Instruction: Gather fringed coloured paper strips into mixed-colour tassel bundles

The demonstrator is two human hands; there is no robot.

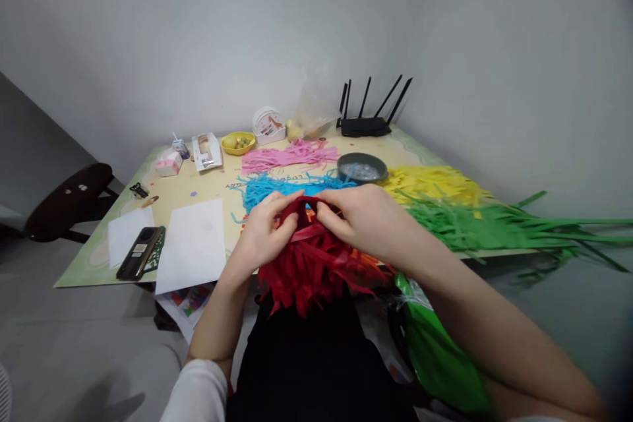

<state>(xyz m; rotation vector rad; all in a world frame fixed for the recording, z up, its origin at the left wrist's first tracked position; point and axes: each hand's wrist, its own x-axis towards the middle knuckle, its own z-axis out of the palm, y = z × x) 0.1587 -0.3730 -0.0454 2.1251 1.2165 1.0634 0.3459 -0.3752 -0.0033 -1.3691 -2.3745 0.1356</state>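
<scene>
"Head view: how does the red fringe (309,270) look?"
"Deep red; many thin, tangled strips dangling loosely below its top edge; it's held up at the table's (173,188) near side."
"And the fingers?"
"Left hand (260,231) and right hand (366,211) both pinch that top edge; thumbs towards fingertips."

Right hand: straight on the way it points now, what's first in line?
Likely the left hand, just across the red fringe that the right hand also grips; exact depth is hard to judge from one view.
</scene>
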